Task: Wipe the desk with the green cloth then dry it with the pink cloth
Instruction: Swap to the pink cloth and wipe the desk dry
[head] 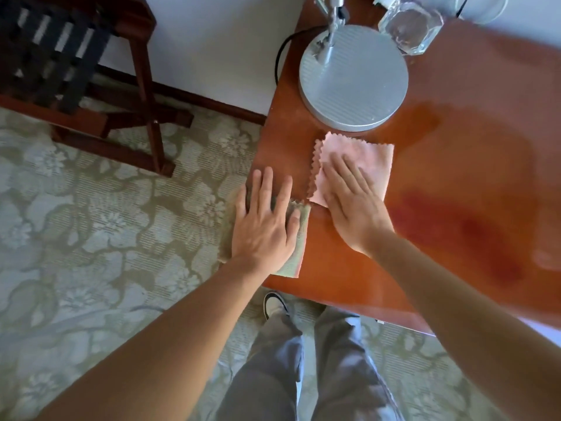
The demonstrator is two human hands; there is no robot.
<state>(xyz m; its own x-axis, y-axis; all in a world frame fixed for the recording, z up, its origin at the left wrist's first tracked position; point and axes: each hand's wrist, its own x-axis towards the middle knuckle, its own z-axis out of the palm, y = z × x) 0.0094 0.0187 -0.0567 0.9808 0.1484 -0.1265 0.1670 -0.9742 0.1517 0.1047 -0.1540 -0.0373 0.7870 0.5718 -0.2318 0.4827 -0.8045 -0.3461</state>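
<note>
Far left: wooden folding rack (76,71) on floral carpet (91,238), well apart from desk. Left hand (267,220) flat, palm down, fingers spread and loose, pressing on green cloth (296,253) w/o gripping it; cloth sits at desk's (455,177) left edge, part hanging over the side. Just right of it, corners nearly touching, pink cloth (364,159) lies folded on desk in front of lamp base (353,77). Right hand (352,205) flat on pink cloth, fingers extended, not curled around anything. Lamp base round, grey, near back-left of desk, cord (282,53) off its left. Glass ashtray (409,24) further right at back. Desk surface right of the hands shows darker blotchy patches. Below desk: grey trousers (303,375), one shoe (274,305).
</note>
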